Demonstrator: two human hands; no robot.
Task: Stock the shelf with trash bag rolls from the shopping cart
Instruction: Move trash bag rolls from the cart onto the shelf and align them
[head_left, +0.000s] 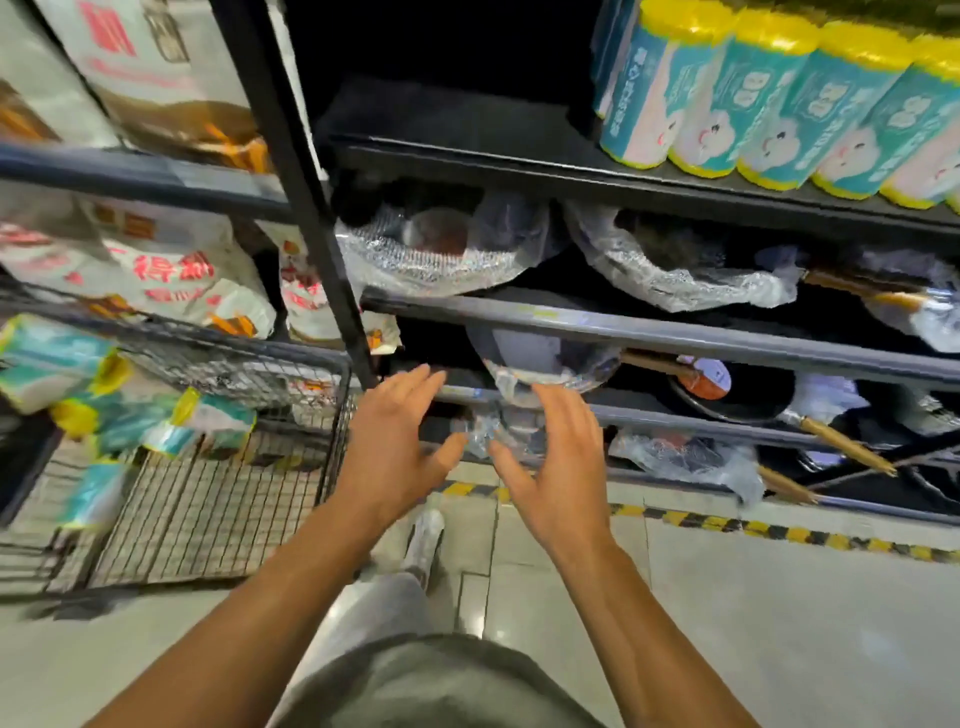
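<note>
Our left hand (397, 441) and right hand (556, 457) hang spread and empty, each grip holding nothing. We judge ourselves between loads: next, reach left into the cart (208, 499) for rolls (156, 421). Farther up, shelf (519, 156) carries stocked rolls (779, 98).

Black shelf (519, 156) with teal-and-yellow trash bag rolls (779, 104) standing in a row at right, left part bare. Lower shelves (675, 338) holding plastic-wrapped pans (441, 249). Wire shopping cart (208, 499) on tiled floor (779, 623), rolls (130, 410) lying inside.
</note>
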